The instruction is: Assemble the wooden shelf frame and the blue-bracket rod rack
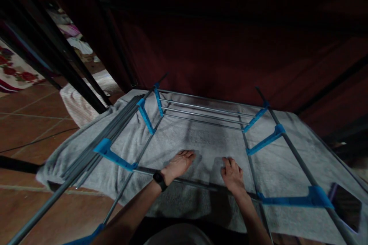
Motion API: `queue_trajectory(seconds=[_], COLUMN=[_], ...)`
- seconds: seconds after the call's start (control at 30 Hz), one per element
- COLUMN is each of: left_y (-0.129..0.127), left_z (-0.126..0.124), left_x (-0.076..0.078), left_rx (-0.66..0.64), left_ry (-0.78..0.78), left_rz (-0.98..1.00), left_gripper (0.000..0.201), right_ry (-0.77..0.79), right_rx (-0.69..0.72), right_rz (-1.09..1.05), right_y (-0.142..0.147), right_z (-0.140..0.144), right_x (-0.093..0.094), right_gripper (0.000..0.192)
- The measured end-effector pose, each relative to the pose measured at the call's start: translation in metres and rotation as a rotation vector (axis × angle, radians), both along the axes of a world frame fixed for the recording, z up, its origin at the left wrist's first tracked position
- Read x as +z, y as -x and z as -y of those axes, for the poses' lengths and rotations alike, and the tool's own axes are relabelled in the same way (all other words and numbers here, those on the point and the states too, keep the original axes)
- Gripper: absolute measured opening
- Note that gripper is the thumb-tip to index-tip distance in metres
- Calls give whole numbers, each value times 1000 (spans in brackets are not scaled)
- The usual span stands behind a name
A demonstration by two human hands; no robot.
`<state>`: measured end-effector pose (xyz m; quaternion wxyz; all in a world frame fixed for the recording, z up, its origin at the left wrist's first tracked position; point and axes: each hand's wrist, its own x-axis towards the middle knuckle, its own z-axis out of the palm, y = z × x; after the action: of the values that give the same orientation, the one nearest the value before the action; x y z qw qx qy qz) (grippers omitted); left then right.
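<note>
Both hands lie open, palms flat on the grey towel (184, 134) spread over the drying rack (267, 139): left hand (180, 162) lower centre, right hand (232, 174) beside it.

Rack bars (201, 111) and blue brackets (145, 115) fence the open towel (184, 134).

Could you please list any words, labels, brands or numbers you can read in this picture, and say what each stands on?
None can be read.
Watch on the left wrist: face dark, nothing legible.
Phone on the towel: screen dark and blank.
Rack and its blue clips: no marking visible.
Floral cloth: pattern only, no letters.
</note>
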<state>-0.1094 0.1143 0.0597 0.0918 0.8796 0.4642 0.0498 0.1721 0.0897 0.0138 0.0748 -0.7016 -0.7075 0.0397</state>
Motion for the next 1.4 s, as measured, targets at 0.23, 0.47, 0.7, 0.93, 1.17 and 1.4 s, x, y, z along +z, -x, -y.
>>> queue_trajectory(seconds=[0.23, 0.47, 0.7, 0.93, 1.17, 1.4], left_y=[9, 15, 16, 13, 11, -3], left_z=[22, 29, 33, 37, 38, 28], left_x=[8, 3, -8, 20, 36, 57], left_rx=[236, 331, 301, 302, 353, 334], left_ry=[1, 1, -82, -99, -189, -208], left_rz=[56, 130, 248, 193, 297, 330], left_gripper=[30, 22, 34, 32, 28, 32], right_ry=[31, -9, -15, 58, 71, 63], right_rx=[-3, -31, -77, -108, -108, -51], right_rz=[-52, -69, -110, -142, -131, -104], right_y=[-8, -5, -5, -6, -6, -11], right_z=[-25, -38, -37, -37, -36, -36], right_x=[-3, -11, -6, 4, 4, -5], right_gripper=[32, 30, 29, 28, 25, 23])
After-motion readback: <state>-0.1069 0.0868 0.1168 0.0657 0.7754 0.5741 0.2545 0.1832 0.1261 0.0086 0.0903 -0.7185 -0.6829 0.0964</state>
